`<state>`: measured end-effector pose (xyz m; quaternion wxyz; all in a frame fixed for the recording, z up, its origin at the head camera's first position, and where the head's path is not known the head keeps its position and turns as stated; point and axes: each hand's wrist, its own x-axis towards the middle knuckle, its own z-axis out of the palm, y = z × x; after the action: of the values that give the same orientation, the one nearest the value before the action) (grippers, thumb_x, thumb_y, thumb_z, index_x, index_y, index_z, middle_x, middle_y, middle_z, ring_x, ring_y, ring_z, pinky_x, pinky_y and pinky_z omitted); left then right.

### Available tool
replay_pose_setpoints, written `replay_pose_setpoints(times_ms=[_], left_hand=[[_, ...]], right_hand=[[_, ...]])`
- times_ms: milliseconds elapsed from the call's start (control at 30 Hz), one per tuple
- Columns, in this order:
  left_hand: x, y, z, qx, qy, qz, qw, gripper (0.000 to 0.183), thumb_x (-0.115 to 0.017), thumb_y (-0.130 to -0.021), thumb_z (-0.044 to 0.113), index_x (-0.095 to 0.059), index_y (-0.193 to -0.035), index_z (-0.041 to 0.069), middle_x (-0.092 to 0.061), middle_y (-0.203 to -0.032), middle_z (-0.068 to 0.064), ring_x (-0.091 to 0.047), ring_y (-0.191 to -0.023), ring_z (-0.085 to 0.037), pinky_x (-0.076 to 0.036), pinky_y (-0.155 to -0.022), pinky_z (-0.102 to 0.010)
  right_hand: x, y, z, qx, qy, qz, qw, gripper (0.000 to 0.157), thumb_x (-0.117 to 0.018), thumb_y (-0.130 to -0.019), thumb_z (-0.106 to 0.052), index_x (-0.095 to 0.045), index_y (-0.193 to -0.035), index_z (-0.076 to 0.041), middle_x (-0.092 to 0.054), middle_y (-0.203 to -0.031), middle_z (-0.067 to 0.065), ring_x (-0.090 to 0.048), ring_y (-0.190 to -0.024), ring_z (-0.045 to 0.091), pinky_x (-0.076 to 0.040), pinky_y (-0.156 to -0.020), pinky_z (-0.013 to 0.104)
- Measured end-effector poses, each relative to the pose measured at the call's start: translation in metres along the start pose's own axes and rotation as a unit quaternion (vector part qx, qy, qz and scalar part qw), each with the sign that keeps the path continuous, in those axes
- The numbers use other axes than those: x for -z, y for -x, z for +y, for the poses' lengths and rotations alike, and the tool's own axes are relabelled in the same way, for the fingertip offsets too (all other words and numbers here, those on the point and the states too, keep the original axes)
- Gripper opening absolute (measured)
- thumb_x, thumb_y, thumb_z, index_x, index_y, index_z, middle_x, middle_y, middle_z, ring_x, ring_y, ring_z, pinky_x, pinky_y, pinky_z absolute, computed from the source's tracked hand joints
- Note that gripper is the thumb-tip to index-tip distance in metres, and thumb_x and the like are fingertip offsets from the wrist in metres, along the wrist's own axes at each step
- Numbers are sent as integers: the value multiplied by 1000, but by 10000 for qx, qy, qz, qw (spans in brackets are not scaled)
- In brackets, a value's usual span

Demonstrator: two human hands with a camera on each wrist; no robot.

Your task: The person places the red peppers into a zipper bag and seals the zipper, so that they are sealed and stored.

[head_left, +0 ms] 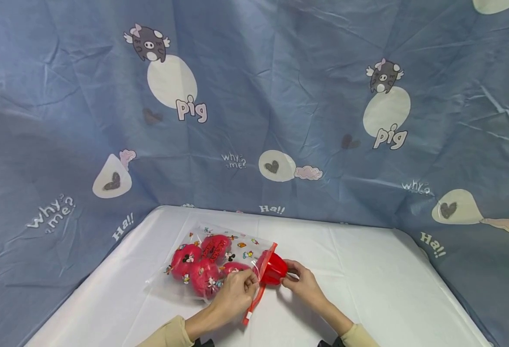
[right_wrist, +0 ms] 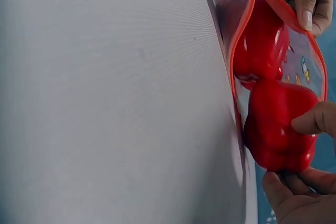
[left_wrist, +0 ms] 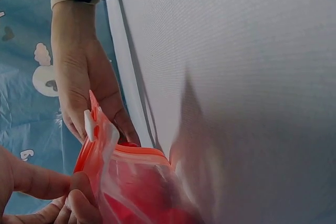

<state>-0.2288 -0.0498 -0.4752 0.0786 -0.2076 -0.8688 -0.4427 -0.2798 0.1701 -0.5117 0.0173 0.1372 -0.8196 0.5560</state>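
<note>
A clear zip bag [head_left: 247,241] printed with small cartoon figures lies on the table, several red bell peppers [head_left: 187,262] inside it. Its orange-red zip edge [left_wrist: 142,153] is parted, and a white slider [left_wrist: 90,125] sits at one end. My left hand [head_left: 237,291] pinches that edge between thumb and fingers. At the mouth, my right hand [head_left: 299,282] grips another red bell pepper [right_wrist: 281,129], thumb on its side and fingers at its lower end. This pepper is partly within the opening, close against a pepper [right_wrist: 260,45] inside the bag.
The white-covered table [head_left: 367,279] extends to both sides of the hands. Behind it hangs a blue cloth [head_left: 254,120] printed with pigs and words, which also runs along the left and right sides.
</note>
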Motion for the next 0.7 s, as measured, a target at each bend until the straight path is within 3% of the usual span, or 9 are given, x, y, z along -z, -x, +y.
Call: replay_pose_setpoints(times_ms=[333, 700], left_hand=[[0, 0, 1, 52, -37, -27, 10000, 8, -58, -85, 2, -64, -82, 6, -54, -65, 8, -48, -58, -1, -43, -52, -18], [-1, 1, 0, -49, -134, 2, 9999, 8, -58, -84, 2, -64, -81, 6, -53, -65, 9, -48, -59, 0, -43, -53, -18]], right_hand=[[-6, -5, -2, 141, -352, 6, 9993, 51, -76, -79, -7, -56, -123, 8, -63, -118, 24, -63, -108, 35, -53, -88, 34], [-10, -8, -9, 184, -228, 17, 9996, 46, -71, -82, -3, -56, -124, 10, -63, -119, 25, -62, -108, 37, -52, -90, 37]])
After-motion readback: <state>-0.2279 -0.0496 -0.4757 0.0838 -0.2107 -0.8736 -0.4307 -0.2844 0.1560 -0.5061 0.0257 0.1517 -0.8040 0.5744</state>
